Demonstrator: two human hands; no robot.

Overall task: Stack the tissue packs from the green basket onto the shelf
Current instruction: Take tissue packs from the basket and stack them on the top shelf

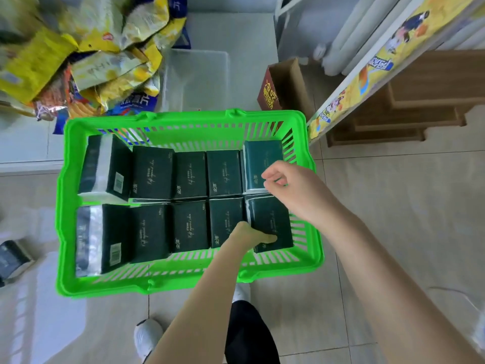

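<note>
Nearby, snack bags (105, 56), clear tub (196, 77); left fingers (270, 238) around tissue pack (273, 219), right fingers (270, 177) curled, hold unclear.

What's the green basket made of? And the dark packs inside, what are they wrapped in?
The green basket looks like glossy moulded plastic: bright, smooth rim and slotted walls. The tissue packs seem wrapped in thin shiny plastic film, since light glints off them.
</note>
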